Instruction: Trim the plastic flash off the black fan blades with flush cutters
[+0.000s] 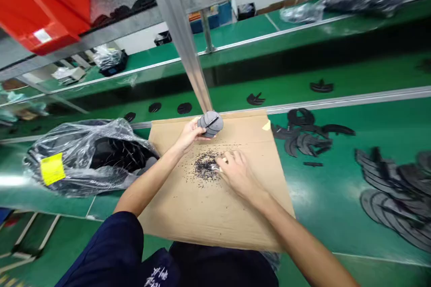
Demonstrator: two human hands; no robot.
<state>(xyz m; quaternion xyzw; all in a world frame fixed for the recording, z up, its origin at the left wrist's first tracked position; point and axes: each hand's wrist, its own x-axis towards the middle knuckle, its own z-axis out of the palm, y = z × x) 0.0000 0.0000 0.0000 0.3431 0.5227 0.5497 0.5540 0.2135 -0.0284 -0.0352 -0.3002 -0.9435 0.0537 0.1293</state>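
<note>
Left hand (191, 135): fingers pinch 1 grey disc (215, 124). Right hand (237, 172): fingers grip 1 small tool (215, 167), tip at black bits (203, 168) on cardboard (188, 210).

White shirt lettering (156, 276) illegible; no text readable.

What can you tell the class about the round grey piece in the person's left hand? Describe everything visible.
The grey piece is flat-looking and roughly round, with curved lines across its face and a narrow black strip slanting over the middle. Its dull surface could be foam or rubber; the picture cannot settle which. The left hand grips its near left side, thumb on the face turned toward the camera. It is held at the far edge of the cardboard, beyond the scattered black bits.
</note>
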